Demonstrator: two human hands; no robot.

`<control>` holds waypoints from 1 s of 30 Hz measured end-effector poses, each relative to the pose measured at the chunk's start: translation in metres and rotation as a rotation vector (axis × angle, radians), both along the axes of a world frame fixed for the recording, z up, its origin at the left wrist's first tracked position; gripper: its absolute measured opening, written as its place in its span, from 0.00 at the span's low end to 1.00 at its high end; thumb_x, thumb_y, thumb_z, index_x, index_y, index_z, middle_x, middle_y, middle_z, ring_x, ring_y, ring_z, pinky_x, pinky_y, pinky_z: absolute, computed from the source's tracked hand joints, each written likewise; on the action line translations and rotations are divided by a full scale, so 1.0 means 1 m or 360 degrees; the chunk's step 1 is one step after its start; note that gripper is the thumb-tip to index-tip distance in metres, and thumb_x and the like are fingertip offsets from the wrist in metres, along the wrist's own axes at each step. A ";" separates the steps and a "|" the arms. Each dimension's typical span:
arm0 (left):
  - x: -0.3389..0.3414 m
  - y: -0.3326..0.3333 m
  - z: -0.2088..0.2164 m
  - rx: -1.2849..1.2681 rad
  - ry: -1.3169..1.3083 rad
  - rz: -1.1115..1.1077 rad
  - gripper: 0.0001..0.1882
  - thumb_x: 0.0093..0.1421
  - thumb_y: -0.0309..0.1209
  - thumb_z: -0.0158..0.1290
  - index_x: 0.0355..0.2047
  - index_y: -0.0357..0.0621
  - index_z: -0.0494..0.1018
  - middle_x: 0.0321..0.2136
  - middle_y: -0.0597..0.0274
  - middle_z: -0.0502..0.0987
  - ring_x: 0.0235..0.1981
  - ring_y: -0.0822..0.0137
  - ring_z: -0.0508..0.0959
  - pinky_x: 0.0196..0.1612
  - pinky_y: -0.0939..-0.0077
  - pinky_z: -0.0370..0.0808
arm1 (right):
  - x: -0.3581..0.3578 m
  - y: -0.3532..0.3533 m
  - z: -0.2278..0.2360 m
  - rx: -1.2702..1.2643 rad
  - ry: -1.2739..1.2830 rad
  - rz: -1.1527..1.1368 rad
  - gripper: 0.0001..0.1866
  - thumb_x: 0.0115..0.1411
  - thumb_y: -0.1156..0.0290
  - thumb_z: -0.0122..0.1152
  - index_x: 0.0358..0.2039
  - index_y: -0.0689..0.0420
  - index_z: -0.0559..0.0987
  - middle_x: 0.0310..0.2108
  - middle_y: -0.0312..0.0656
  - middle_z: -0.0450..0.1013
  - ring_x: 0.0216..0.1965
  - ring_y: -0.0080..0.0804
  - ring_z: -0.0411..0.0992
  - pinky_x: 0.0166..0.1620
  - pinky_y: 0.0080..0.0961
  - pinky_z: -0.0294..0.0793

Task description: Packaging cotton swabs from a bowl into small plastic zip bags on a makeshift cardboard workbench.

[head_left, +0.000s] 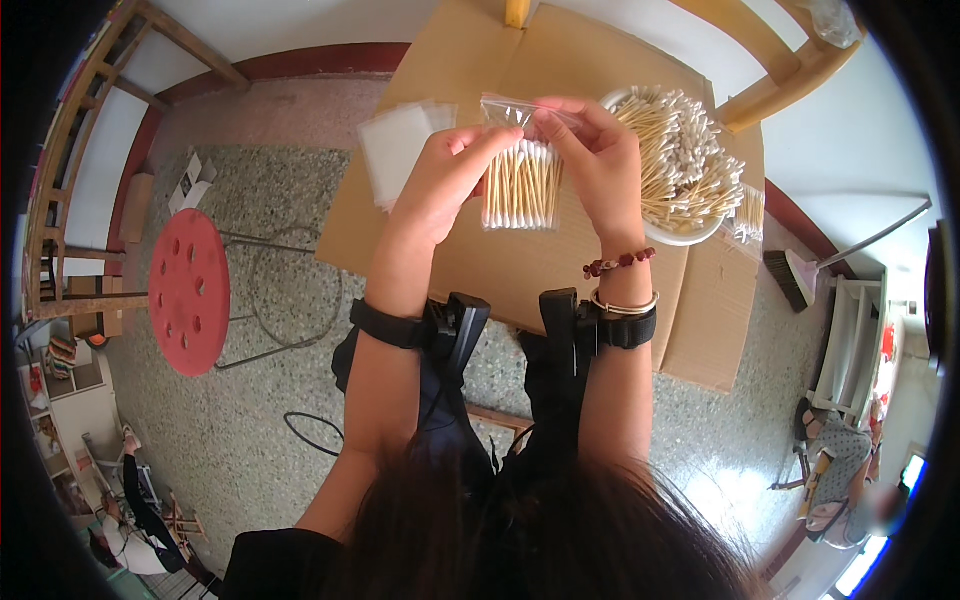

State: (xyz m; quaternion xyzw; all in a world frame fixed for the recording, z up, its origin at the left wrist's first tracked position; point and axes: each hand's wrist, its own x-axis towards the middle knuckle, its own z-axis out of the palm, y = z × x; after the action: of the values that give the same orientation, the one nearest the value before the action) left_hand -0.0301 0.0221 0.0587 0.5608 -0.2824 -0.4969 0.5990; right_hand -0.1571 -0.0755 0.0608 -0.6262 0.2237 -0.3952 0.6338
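Note:
Between my two hands is a clear zip bag (521,188) packed with wooden cotton swabs standing side by side. My left hand (455,170) pinches the bag's upper left part, thumb in front. At its top right, my right hand (598,150) grips the plastic edge between thumb and fingers. Just right of that hand, a white bowl (682,238) is heaped with loose cotton swabs (685,150). Left of my left hand lie flat, clear bags (392,150) in an overlapping stack. Fingers behind the bag are partly hidden.
Cardboard (460,265) covers the work surface. A filled swab bag (748,215) lies beside the bowl at the right edge. A red stool (190,292) stands left, a wooden chair (745,40) at the back right, and a broom (795,275) right. Other people are at the lower left and lower right.

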 end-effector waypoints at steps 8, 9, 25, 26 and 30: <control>-0.001 0.001 0.001 0.0039 -0.0011 0.0051 0.17 0.58 0.39 0.54 0.40 0.37 0.75 0.29 0.66 0.77 0.29 0.79 0.77 0.31 0.84 0.74 | 0.002 0.001 -0.002 0.0002 0.0018 0.0011 0.10 0.59 0.78 0.57 0.41 0.66 0.76 0.31 0.42 0.78 0.34 0.23 0.76 0.38 0.16 0.75; 0.000 0.001 0.001 0.0059 -0.0032 0.0045 0.17 0.58 0.39 0.54 0.39 0.37 0.75 0.29 0.67 0.77 0.28 0.79 0.77 0.30 0.85 0.73 | 0.002 0.003 0.000 0.0013 0.0003 -0.0006 0.11 0.58 0.78 0.57 0.43 0.66 0.75 0.32 0.43 0.78 0.34 0.24 0.77 0.38 0.16 0.75; -0.002 -0.004 -0.007 -0.0547 -0.0352 0.0236 0.13 0.60 0.29 0.54 0.42 0.34 0.76 0.33 0.62 0.79 0.34 0.78 0.75 0.38 0.86 0.70 | 0.001 -0.001 -0.003 0.0023 0.0113 -0.0119 0.17 0.57 0.73 0.63 0.47 0.63 0.76 0.33 0.40 0.78 0.34 0.18 0.74 0.38 0.13 0.72; -0.002 -0.002 -0.005 -0.0548 -0.0353 0.0235 0.13 0.60 0.29 0.54 0.42 0.34 0.76 0.33 0.62 0.79 0.34 0.78 0.75 0.38 0.86 0.70 | 0.000 -0.002 -0.003 0.0022 0.0112 -0.0119 0.17 0.57 0.73 0.63 0.47 0.63 0.76 0.33 0.40 0.78 0.34 0.18 0.74 0.38 0.13 0.72; -0.002 0.002 0.002 -0.0553 -0.0661 0.0222 0.12 0.60 0.25 0.52 0.43 0.34 0.75 0.38 0.59 0.79 0.39 0.74 0.76 0.44 0.82 0.71 | -0.004 -0.001 -0.001 0.0003 0.0079 0.0111 0.17 0.60 0.67 0.59 0.48 0.63 0.75 0.37 0.38 0.76 0.40 0.19 0.72 0.43 0.17 0.71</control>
State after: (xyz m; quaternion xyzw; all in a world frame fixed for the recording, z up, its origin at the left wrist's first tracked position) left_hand -0.0318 0.0236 0.0611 0.5577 -0.4408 -0.2731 0.6481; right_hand -0.1607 -0.0766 0.0598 -0.6427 0.2179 -0.3570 0.6419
